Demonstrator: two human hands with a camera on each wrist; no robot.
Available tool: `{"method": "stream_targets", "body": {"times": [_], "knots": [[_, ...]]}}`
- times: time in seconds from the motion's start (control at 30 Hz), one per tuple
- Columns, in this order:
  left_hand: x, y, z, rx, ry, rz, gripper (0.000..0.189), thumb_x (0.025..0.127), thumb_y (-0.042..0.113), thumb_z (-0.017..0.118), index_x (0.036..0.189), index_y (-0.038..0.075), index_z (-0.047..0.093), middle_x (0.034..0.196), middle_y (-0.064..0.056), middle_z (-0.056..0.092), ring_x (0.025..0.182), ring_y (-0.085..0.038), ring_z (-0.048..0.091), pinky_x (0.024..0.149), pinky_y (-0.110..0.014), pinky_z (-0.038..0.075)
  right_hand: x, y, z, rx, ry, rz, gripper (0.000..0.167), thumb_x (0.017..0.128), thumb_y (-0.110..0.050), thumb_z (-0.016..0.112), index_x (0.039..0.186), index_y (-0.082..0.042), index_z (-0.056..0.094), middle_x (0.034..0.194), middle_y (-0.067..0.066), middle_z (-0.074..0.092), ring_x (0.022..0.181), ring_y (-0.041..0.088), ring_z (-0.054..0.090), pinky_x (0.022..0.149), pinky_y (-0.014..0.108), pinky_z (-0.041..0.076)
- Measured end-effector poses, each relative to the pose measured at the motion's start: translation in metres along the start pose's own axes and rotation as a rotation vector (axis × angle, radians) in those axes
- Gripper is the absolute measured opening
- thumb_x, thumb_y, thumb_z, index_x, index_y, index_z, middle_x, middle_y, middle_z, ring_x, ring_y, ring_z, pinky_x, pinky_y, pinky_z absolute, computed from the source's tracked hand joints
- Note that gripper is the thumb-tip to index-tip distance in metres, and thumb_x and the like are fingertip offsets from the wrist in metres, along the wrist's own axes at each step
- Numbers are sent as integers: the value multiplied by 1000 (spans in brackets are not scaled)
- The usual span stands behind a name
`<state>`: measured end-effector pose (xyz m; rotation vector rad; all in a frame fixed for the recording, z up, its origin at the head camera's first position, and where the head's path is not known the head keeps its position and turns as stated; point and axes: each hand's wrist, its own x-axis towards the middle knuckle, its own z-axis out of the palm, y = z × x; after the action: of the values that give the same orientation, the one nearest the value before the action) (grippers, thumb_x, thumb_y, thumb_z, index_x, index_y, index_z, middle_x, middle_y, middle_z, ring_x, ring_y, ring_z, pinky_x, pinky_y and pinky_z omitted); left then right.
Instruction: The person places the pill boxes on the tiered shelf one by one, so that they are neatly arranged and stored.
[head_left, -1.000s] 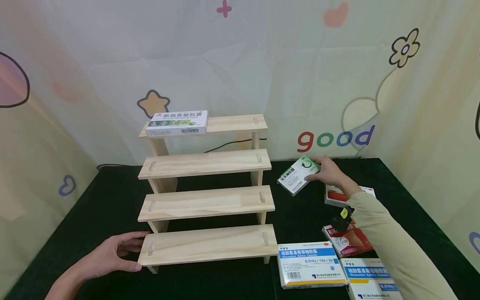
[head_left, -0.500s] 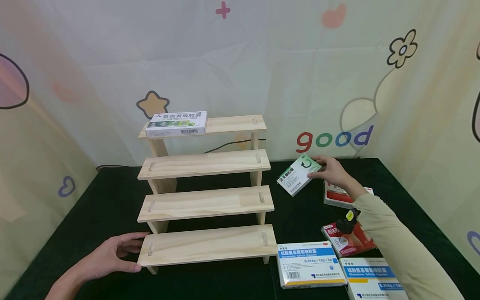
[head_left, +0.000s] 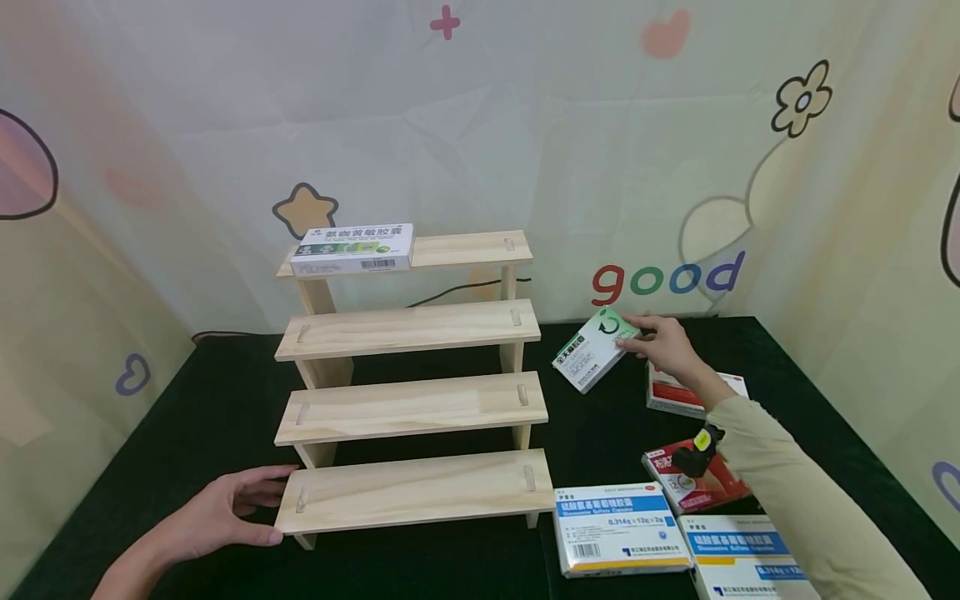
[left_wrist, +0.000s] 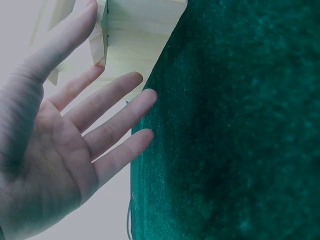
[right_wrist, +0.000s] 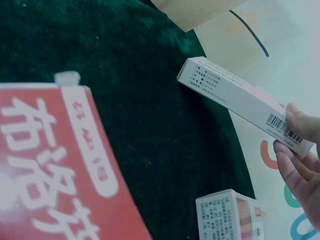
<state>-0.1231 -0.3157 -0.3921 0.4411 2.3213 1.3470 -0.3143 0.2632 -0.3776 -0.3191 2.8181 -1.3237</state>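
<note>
My right hand [head_left: 667, 346] pinches one end of a white and green medicine box [head_left: 592, 350] between thumb and fingers, to the right of the stepped wooden rack [head_left: 412, 408]. The right wrist view shows the barcode side of this white medicine box [right_wrist: 235, 95]; whether its far end touches the cloth I cannot tell. At the left end of the rack's lowest board, my left hand [head_left: 210, 512] is spread, with thumb and index finger touching the wood. In the left wrist view, the remaining fingers of the left hand [left_wrist: 75, 135] are straight and hold nothing.
Another white medicine box [head_left: 352, 250] lies on the rack's top board. Right of the rack are two blue-and-white boxes, one near the rack [head_left: 622, 532] and one beside it [head_left: 738, 554], a red box [head_left: 693, 479] and a red-and-white box [head_left: 671, 393], partly behind the right arm.
The head view has shifted slightly. My right hand has altered its hold on the medicine box a little, which stays nearly in place. The left hand has not moved.
</note>
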Motion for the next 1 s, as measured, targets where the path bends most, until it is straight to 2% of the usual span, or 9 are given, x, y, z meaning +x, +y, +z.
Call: {"method": "stream_targets", "body": {"times": [0.13,0.2,0.4,0.63,0.7,0.87,1.0], "knots": [[0,-1,0,1,0,3,67,81,11,67,134,-11,33,124,-34,44,105,-40,53,80,-52,46,-1,0,4,34,38,16,54,87,-21,61,136,-8,42,128,20,39,96,31,55,67,25,50],[0,-1,0,2,0,4,67,81,11,67,134,-10,32,124,-34,44,105,-40,53,80,-52,46,-2,0,7,49,58,10,53,87,-20,61,135,-7,42,130,21,39,96,30,56,72,25,50],[0,-1,0,-4,-5,8,67,81,11,67,134,-11,32,124,-34,45,104,-38,54,81,-52,46,-6,-6,9,108,132,30,54,87,-23,61,135,-6,41,130,23,42,92,26,57,67,16,49],[1,-1,0,7,-1,-9,68,80,12,68,134,-10,33,125,-33,45,105,-40,53,81,-53,45,-11,-24,7,224,258,75,56,87,-24,61,135,-9,40,133,21,43,77,1,55,67,11,47],[1,-1,0,11,-1,-8,68,80,12,68,134,-10,33,124,-33,45,105,-40,53,81,-53,45,-12,-29,7,254,290,88,56,86,-25,62,135,-8,40,133,20,42,75,-1,54,67,11,47],[1,-1,-1,9,-5,-3,68,80,12,68,134,-10,32,124,-33,46,105,-40,53,80,-53,45,-13,-38,7,291,364,138,58,84,-29,64,135,-10,42,128,19,48,80,8,57,69,13,48],[1,-1,-1,8,-7,-3,67,81,12,67,134,-10,32,124,-33,46,105,-39,53,80,-52,45,-15,-44,5,289,386,154,59,83,-32,64,135,-14,42,123,18,51,87,19,59,70,13,48]]}}
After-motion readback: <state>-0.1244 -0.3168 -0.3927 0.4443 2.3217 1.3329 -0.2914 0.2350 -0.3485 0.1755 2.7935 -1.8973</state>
